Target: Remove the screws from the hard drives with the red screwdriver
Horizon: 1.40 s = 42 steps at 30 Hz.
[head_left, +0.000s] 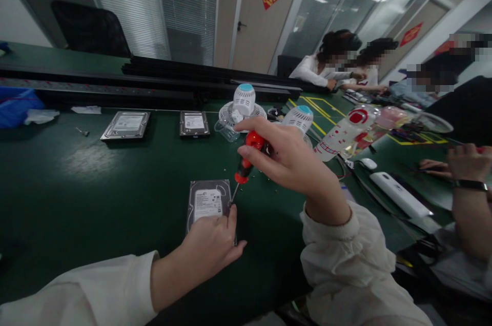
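Note:
A hard drive (208,199) with a white label lies flat on the green table in front of me. Across its near end lies my left hand (209,241), holding the drive. Its index finger reaches to the drive's right edge, beside the screwdriver's tip, and the thumb sticks out past that edge. My right hand (286,159) is closed around the red and black handle of a screwdriver (243,168). The thin shaft slants down to the right edge of the drive. Whether the tip sits in a screw is too small to tell.
Two more hard drives, one larger (126,126) and one smaller (194,124), lie farther back. White fans (244,100), a clear bottle (344,134) and a power strip (400,194) stand beyond and to the right. Tiny screws lie near the drive. A co-worker's arm (471,203) is at right.

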Motion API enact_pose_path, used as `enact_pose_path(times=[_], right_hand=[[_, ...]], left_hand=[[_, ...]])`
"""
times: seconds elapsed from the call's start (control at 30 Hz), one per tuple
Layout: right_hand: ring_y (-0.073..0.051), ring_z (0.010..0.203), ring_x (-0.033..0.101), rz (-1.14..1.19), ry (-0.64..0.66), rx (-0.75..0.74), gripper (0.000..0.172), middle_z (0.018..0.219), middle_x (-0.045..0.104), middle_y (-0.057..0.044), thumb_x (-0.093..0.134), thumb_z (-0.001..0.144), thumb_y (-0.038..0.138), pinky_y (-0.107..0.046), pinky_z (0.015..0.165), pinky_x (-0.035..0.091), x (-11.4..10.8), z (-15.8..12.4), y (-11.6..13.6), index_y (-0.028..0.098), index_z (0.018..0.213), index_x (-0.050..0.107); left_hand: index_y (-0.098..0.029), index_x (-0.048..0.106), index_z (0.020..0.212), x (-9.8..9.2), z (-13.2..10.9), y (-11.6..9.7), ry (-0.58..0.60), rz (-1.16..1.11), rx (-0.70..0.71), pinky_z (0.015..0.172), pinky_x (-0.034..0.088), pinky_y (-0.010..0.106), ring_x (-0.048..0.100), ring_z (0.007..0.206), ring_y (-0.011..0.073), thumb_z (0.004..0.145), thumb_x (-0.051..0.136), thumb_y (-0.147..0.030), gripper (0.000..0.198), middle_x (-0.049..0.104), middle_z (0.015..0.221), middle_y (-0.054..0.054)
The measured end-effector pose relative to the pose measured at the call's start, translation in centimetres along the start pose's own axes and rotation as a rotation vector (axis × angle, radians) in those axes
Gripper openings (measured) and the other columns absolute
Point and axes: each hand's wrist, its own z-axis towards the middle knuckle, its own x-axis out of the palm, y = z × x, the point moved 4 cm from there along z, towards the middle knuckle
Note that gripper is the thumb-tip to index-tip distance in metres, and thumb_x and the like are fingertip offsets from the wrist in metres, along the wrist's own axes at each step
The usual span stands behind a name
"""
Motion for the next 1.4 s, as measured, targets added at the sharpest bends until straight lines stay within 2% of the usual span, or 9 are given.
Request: enact_pose_path(times=[0.17,0.37,0.5,0.57,0.77,0.87,1.0,1.27,1.4], right_hand=[[-0.016,0.079,0.056,0.109,0.120,0.005,0.035,0.090,0.065,-0.006,0.038,0.097,0.026,-0.031,0.076,0.040,0.23,-0.04,0.08,0.009,0.127,0.049],[-0.013,0.071,0.057,0.012,0.001,0.003,0.040,0.087,0.070,-0.004,0.054,0.093,0.037,-0.027,0.069,0.041,-0.37,-0.09,-0.09,0.011,0.123,0.061],[-0.018,0.096,0.064,0.051,-0.014,-0.075,0.043,0.112,0.071,-0.011,0.047,0.095,0.027,-0.034,0.087,0.048,-0.53,-0.14,0.18,0.009,0.133,0.057],[-0.018,0.099,0.064,0.075,-0.026,-0.102,0.042,0.116,0.070,-0.012,0.044,0.094,0.019,-0.034,0.089,0.048,-0.54,-0.16,0.30,0.007,0.132,0.057],[-0.011,0.076,0.062,0.064,-0.106,-0.085,0.036,0.094,0.073,-0.004,0.060,0.093,0.036,-0.025,0.073,0.046,-0.44,-0.17,0.23,0.012,0.119,0.066],[-0.012,0.080,0.064,0.047,-0.105,-0.079,0.033,0.094,0.073,-0.006,0.056,0.095,0.034,-0.026,0.074,0.047,-0.51,-0.17,0.20,0.011,0.117,0.067],[-0.015,0.094,0.066,0.091,-0.091,-0.121,0.036,0.112,0.072,-0.011,0.050,0.093,0.018,-0.029,0.082,0.051,-0.62,-0.20,0.40,0.007,0.125,0.063],[-0.015,0.095,0.067,0.102,-0.144,-0.131,0.030,0.105,0.074,-0.007,0.060,0.093,0.031,-0.029,0.085,0.052,-0.55,-0.17,0.18,0.012,0.114,0.067],[-0.016,0.100,0.067,0.097,-0.112,-0.134,0.035,0.108,0.073,-0.008,0.052,0.092,0.019,-0.033,0.091,0.052,-0.57,-0.25,0.10,0.013,0.125,0.064]], left_hand=[[0.006,0.051,0.138,0.19,-0.12,-0.12,0.008,0.017,0.016,0.066,0.057,0.036,0.073,0.081,0.0294,0.098,0.049,-0.049,0.068,0.073,0.098,0.025],[0.005,0.052,0.138,0.16,-0.15,-0.12,0.022,0.033,0.013,0.065,0.057,0.035,0.072,0.077,0.0273,0.099,0.048,-0.048,0.066,0.074,0.094,0.023],[0.004,0.053,0.138,-0.04,-0.16,-0.07,-0.003,0.030,0.010,0.062,0.056,0.034,0.071,0.076,0.0265,0.098,0.049,-0.049,0.067,0.074,0.098,0.024],[0.005,0.054,0.137,-0.08,-0.16,-0.09,-0.009,0.030,0.024,0.061,0.055,0.034,0.071,0.076,0.0264,0.098,0.049,-0.048,0.066,0.074,0.098,0.024],[0.004,0.054,0.137,-0.18,0.00,0.03,-0.015,0.002,0.005,0.061,0.055,0.033,0.072,0.075,0.0259,0.097,0.052,-0.047,0.065,0.075,0.097,0.023],[0.005,0.054,0.137,-0.20,0.03,0.03,-0.010,-0.005,0.000,0.060,0.056,0.033,0.072,0.076,0.0266,0.096,0.053,-0.047,0.066,0.074,0.098,0.024],[0.006,0.054,0.136,-0.22,0.02,0.01,-0.025,-0.010,-0.003,0.060,0.057,0.033,0.073,0.078,0.0274,0.095,0.054,-0.047,0.067,0.074,0.099,0.025],[0.003,0.053,0.138,-0.05,0.14,0.11,0.008,-0.015,-0.019,0.062,0.057,0.034,0.073,0.076,0.0267,0.096,0.053,-0.047,0.065,0.075,0.098,0.024],[0.004,0.052,0.138,0.00,0.04,0.07,0.001,-0.021,-0.015,0.061,0.057,0.034,0.073,0.078,0.0273,0.097,0.052,-0.046,0.066,0.074,0.100,0.024]])
